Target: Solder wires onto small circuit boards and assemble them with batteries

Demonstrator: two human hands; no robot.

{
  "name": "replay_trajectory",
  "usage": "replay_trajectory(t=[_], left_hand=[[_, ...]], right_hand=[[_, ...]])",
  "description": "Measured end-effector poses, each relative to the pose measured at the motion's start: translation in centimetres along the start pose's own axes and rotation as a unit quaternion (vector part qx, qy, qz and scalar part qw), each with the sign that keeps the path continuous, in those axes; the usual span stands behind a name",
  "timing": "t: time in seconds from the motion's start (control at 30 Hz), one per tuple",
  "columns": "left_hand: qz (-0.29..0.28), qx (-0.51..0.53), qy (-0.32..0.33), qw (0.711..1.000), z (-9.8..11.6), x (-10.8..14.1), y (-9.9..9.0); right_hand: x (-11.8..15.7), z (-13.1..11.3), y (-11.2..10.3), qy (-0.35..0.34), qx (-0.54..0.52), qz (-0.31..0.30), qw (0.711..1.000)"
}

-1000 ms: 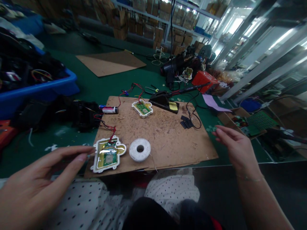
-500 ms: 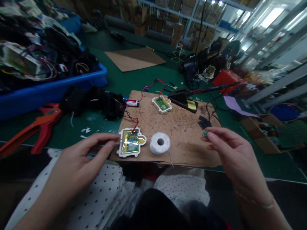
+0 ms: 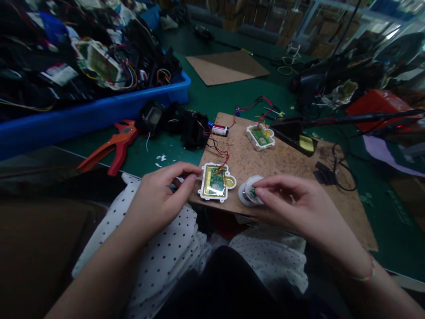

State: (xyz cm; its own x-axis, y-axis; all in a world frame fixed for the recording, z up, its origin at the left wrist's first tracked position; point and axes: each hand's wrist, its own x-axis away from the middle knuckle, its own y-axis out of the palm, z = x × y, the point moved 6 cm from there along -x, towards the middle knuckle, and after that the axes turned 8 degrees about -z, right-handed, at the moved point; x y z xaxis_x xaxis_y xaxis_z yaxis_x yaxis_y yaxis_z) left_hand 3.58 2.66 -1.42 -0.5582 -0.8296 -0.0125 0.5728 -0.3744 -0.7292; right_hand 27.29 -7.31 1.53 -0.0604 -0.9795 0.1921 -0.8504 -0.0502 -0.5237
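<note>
Right hand (image 3: 295, 199) now sits farther inward, by the solder spool (image 3: 246, 197), pinching a tiny green circuit board (image 3: 253, 192); left hand (image 3: 166, 188) beside the potted circuit module (image 3: 216, 184), grip unclear.

On the left of the green bench (image 3: 212, 99) stands a blue bin (image 3: 99, 110), filled high with dark parts (image 3: 33, 73). Just in front of it lie orange-red pliers (image 3: 126, 138). Far in the middle rests a flat brown sheet (image 3: 229, 68). On the right are a black stand (image 3: 289, 134) with yellow sponge (image 3: 306, 143), small black strips (image 3: 324, 173), a pale purple paper (image 3: 381, 153) and a red box (image 3: 375, 104).
</note>
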Motion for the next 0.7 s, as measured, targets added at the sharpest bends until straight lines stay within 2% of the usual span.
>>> replay_trajectory(t=[0.23, 0.47, 0.7], left_hand=[[-0.002, -0.010, 0.015, 1.000, 0.22, 0.04, 0.06], [0.004, -0.017, 0.036, 0.999, 0.40, -0.10, 0.19], [0.037, 0.003, 0.045, 0.998, 0.68, 0.14, 0.18]], right_hand=[[-0.34, -0.45, 0.34, -0.025, 0.095, 0.013, 0.995], [-0.50, -0.78, 0.22, -0.061, 0.133, 0.027, 0.989], [-0.64, -0.50, 0.32, -0.088, 0.166, 0.066, 0.980]])
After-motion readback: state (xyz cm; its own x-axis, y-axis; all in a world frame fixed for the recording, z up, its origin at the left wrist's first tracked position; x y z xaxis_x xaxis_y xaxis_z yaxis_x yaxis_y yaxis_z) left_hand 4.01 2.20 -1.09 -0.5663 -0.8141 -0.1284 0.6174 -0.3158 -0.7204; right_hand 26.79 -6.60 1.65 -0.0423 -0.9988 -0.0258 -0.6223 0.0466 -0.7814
